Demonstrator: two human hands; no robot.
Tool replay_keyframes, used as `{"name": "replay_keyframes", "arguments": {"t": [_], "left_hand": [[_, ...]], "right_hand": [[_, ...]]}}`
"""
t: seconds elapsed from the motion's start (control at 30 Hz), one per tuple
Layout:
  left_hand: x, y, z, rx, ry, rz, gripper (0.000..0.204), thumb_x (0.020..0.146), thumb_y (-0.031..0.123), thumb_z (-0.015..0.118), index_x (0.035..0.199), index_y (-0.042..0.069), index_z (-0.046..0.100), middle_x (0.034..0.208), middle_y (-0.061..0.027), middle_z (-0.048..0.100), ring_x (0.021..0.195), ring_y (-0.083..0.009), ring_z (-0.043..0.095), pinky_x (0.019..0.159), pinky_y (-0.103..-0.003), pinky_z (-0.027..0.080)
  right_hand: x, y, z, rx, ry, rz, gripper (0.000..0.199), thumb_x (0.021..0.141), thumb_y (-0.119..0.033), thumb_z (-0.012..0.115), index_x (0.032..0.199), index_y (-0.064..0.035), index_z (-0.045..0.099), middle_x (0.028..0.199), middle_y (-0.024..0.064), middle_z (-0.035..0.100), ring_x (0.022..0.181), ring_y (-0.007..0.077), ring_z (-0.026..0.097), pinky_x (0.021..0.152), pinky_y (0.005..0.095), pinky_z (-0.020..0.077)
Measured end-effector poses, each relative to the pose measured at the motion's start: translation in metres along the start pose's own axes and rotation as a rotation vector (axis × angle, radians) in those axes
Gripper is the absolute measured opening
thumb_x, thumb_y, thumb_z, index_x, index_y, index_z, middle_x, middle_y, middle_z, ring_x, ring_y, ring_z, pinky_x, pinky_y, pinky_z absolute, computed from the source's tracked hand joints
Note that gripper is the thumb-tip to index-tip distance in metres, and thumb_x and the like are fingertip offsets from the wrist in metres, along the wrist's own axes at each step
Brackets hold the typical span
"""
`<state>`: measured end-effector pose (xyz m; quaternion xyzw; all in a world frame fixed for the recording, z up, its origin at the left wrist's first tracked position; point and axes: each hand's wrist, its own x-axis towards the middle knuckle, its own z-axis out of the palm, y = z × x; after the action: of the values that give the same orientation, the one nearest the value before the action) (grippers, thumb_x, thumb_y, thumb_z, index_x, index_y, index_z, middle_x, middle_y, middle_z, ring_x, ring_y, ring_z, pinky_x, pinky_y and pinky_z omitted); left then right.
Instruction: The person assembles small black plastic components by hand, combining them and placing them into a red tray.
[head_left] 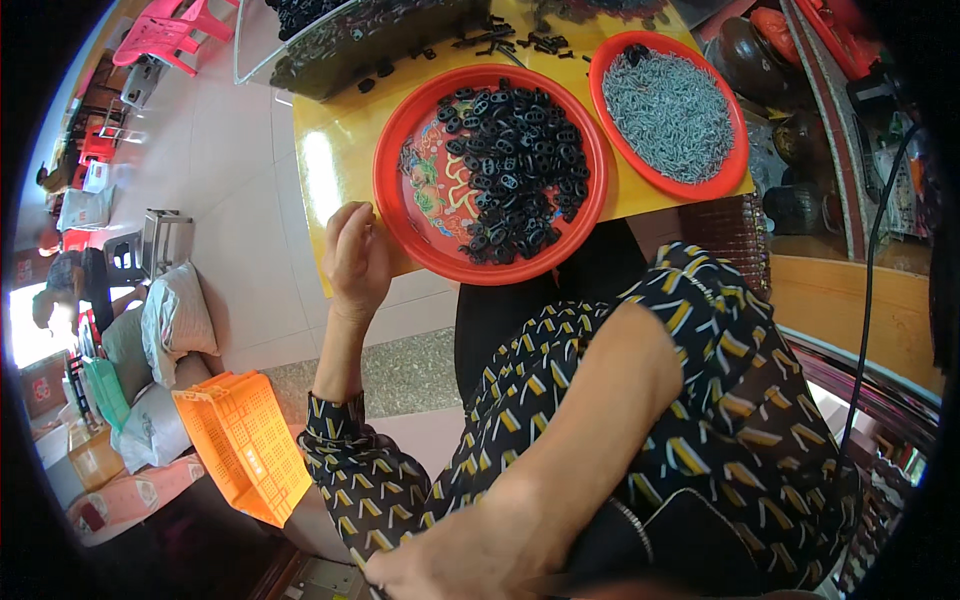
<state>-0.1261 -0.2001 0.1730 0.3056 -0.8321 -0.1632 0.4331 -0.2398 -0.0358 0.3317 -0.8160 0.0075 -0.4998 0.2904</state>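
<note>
My left hand (pixel 357 262) is at the left rim of a round red tray (pixel 392 215), above the yellow table's edge. Its fingers are curled in, and whatever may be inside them is hidden. Small black plastic parts with holes (pixel 515 165) lie heaped over the tray's middle and right, leaving its patterned left side bare. My right hand (pixel 470 550) reaches across my body to the lower edge, beside my patterned left sleeve (pixel 385 500). Its fingers are mostly out of sight, so I cannot tell whether it grips anything.
A red oval tray (pixel 740 150) of small silver screws (pixel 668 115) stands at right. Behind sits a clear bin (pixel 350 50) of black parts, with loose black pieces (pixel 545 43) nearby. An orange crate (pixel 250 450) is at lower left; a black cable (pixel 868 300) hangs at right.
</note>
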Motion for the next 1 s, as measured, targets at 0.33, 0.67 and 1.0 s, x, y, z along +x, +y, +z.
{"name": "replay_keyframes", "arguments": {"t": [0.33,0.67,1.0], "left_hand": [[-0.009,-0.005,0.002,-0.01,0.105,-0.282,0.018,0.073,-0.008,0.054,0.091,-0.003,0.057,0.088,-0.0129,0.057,0.075,-0.0177,0.057,0.064,-0.024,0.047],[-0.01,-0.008,0.006,-0.042,0.145,-0.293,0.016,0.073,-0.007,0.055,0.088,-0.003,0.058,0.087,-0.0129,0.058,0.075,-0.019,0.058,0.066,-0.026,0.047],[-0.007,0.0,0.002,0.051,0.141,-0.293,0.015,0.073,-0.007,0.055,0.087,-0.003,0.058,0.086,-0.0125,0.058,0.072,-0.0185,0.058,0.062,-0.025,0.047]], "right_hand": [[-0.107,0.065,-0.089,-0.699,-0.028,0.479,0.01,0.067,-0.008,0.057,0.075,-0.0039,0.054,0.072,0.0061,0.053,0.068,0.0215,0.054,0.058,0.0338,0.0408],[-0.115,0.101,-0.092,-0.924,-0.208,0.774,0.009,0.067,-0.004,0.052,0.074,-0.0064,0.059,0.077,0.0042,0.05,0.079,0.0219,0.047,0.07,0.0336,0.0358],[-0.118,0.109,-0.082,-0.87,-0.25,0.778,0.009,0.067,-0.005,0.052,0.074,-0.0057,0.057,0.078,0.007,0.048,0.081,0.023,0.046,0.073,0.0359,0.0345]]}}
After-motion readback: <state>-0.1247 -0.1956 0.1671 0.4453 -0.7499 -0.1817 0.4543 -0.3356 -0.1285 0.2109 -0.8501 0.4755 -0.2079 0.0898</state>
